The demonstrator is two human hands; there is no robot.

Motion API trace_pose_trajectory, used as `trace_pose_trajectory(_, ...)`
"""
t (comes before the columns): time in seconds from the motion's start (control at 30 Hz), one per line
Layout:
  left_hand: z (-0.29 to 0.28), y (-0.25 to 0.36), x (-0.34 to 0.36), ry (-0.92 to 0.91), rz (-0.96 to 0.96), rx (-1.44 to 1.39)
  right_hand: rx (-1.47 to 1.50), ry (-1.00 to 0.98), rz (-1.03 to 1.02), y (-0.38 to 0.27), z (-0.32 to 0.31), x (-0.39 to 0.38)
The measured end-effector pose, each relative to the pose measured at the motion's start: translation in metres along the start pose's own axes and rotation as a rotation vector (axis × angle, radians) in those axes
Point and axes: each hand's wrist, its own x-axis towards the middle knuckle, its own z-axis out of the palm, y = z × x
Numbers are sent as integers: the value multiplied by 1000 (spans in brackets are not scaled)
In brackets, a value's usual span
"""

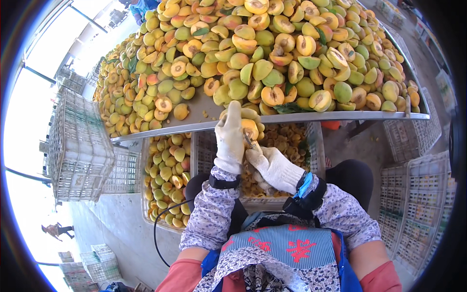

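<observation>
My left hand (228, 138), in a cream glove, is closed around a cut yellow peach half (250, 129), its orange flesh facing up. My right hand (270, 168), also gloved, grips a small metal pitting tool (252, 145) whose tip is at that fruit. Just beyond them, a metal table (199, 108) bears a large heap of halved yellow and green peaches (306, 46). Below my hands, a crate (315, 153) holds brownish peach scraps (287, 146); beside it on the left, another crate (147, 214) holds peaches (168, 168).
Stacked white plastic crates stand at left (80, 146) and right (423, 214), with more at lower left (102, 263). A person (58, 228) is in the left distance; another person in blue (138, 9) is behind the heap. A black cable (156, 228) hangs left of my legs.
</observation>
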Motion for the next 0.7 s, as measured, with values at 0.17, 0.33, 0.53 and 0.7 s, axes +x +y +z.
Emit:
trace_pose_trajectory(0.17, 4, -2, 1, 9, -3, 4, 120, -63, 86, -3, -3, -6)
trace_pose_trajectory(0.33, 3, -6, 5, -46, -20, 170, 13, -7, 10, 11, -5, -3)
trace_pose_trajectory(0.53, 15, -8, -2, -48, -32, -73, 231, -175, 187, -1, -18, -14)
trace_pose_trajectory(0.7, -4, -6, 8, -266, -42, 140, 50, -158, 224, -7, -15, -17)
